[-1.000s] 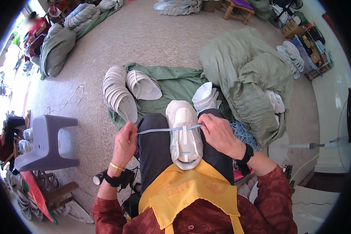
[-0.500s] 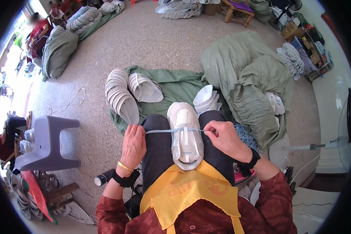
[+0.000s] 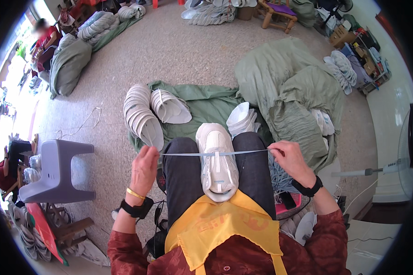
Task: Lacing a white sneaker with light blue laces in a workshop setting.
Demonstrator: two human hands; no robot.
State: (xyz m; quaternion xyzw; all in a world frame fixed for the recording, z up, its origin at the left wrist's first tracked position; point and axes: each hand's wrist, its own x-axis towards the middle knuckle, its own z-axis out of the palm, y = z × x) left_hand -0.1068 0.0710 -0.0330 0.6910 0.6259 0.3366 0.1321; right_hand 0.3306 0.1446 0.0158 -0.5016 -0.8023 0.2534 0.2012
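A white sneaker [image 3: 219, 176] rests between my thighs, its toe pointing away from me. Across its tongue runs a pale blue-grey shoelace [image 3: 183, 154], drawn out straight to both sides. My left hand [image 3: 144, 168] pinches one end beyond my left knee. The other end is pinched by my right hand [image 3: 289, 158], past my right knee. Beyond the shoe, stacked white shoe uppers [image 3: 142, 114] lie on a green cloth [image 3: 206, 103], with a smaller stack of uppers [image 3: 242, 120] nearer my right knee.
A large green sack [image 3: 284, 87] bulges at the right, with a bundle of blue laces [image 3: 282, 176] below it. On the left stands a grey plastic stool [image 3: 55, 172]. A fan [image 3: 401, 162] is at the far right. Another person [image 3: 46, 39] sits at the far left.
Both hands have moved apart, the left further left and the right further right. The lace now stretches longer on each side of the sneaker.
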